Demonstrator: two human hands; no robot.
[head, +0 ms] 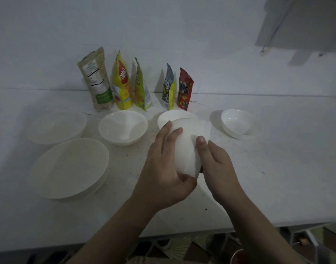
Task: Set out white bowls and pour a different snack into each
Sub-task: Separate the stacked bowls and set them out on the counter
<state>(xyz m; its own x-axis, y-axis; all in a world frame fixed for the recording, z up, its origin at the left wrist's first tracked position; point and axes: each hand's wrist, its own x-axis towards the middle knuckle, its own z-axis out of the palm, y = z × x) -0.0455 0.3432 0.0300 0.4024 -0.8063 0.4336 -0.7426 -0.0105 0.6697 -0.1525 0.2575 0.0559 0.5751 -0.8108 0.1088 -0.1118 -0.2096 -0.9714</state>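
Four white bowls (pixel 123 127) sit empty along our worktop (pixel 277 178); near left waits a stack (pixel 70 168). Our left hand (pixel 163 168) and right hand (pixel 214 159) clasp another bowl (pixel 188 147) mid-air. Five snack packets (pixel 123 82) stand unpoured beyond.

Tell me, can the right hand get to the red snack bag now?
Probably not at once: the right hand and left hand both hold a white bowl. Also, another bowl stands before the red snack bag.
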